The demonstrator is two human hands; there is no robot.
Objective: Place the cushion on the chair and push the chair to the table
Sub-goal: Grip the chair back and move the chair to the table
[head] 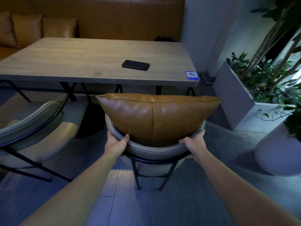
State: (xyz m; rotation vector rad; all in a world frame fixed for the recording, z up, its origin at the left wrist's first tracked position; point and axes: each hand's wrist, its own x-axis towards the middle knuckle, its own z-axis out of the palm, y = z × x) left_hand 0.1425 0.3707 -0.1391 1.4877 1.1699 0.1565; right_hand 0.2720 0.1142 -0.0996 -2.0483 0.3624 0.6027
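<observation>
A brown leather cushion (pixel 156 116) stands upright on the seat of a grey padded chair (pixel 154 149), leaning against its curved backrest. My left hand (pixel 116 144) grips the left end of the backrest rim, thumb on top. My right hand (pixel 193 144) grips the right end of the same rim. The chair faces a wooden table (pixel 81 62), and the cushion's top sits just below the table's near edge. The chair's seat is hidden behind the cushion and backrest.
A black phone (pixel 135 65) lies on the table, near a QR sticker (pixel 192 75) at its right corner. A second grey chair (pixel 32 128) stands to the left. A planter (pixel 236 98) with plants is at the right, beside a rounded grey pot (pixel 276 152). A brown bench (pixel 114 22) lines the far wall.
</observation>
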